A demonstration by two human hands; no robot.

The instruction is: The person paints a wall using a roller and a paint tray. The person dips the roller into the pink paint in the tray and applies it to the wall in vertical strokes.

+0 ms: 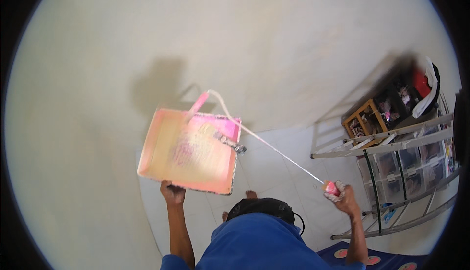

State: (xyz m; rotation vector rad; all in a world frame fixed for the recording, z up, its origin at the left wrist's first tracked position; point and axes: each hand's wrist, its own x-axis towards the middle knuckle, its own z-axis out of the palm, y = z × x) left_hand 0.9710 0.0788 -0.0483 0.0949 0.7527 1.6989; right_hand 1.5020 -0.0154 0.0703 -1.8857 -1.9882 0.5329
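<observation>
My left hand [173, 193] grips the near edge of a paint tray [147, 150], which is smeared with cream and pink paint and held up in front of the wall. In my right hand [348, 202] is the handle of a paint roller, with something whitish and crumpled bunched around the grip. Its thin, paint-coated rod [284, 155] stretches left to the tray. The slim pink roller head [198, 107] leans over the tray's far edge, its lower end inside. A paintbrush [230, 143] lies across the tray's right side, its handle end sticking out past the rim.
A pale wall [274, 40] fills the far side and left. On the right, a metal ladder [391, 145] stands before clear plastic drawers [411, 172] and a dark shelf with a wooden frame [364, 118]. White floor tiles [279, 187] and a blue patterned sheet [342, 253] lie below.
</observation>
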